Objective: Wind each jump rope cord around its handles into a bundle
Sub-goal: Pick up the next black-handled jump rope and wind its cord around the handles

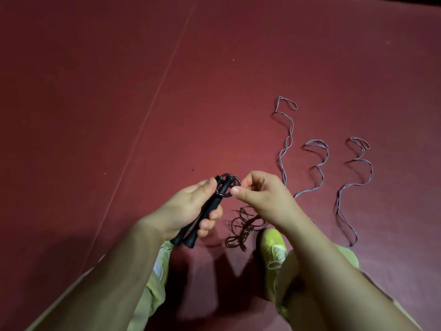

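My left hand (191, 206) grips two black jump rope handles (205, 216) side by side, their top ends pointing away from me. A few turns of dark cord (226, 181) loop around the handle tops. My right hand (257, 189) pinches that cord just right of the handles. The rest of the dark cord lies in a loose tangle (243, 225) on the floor below my hands.
Grey cords (317, 163) snake in wavy doubled lines over the dark red floor (119, 91) to the right. My yellow-green shoe (274, 247) and pale green trouser legs (155, 290) sit below the hands. A seam runs diagonally across the floor at left.
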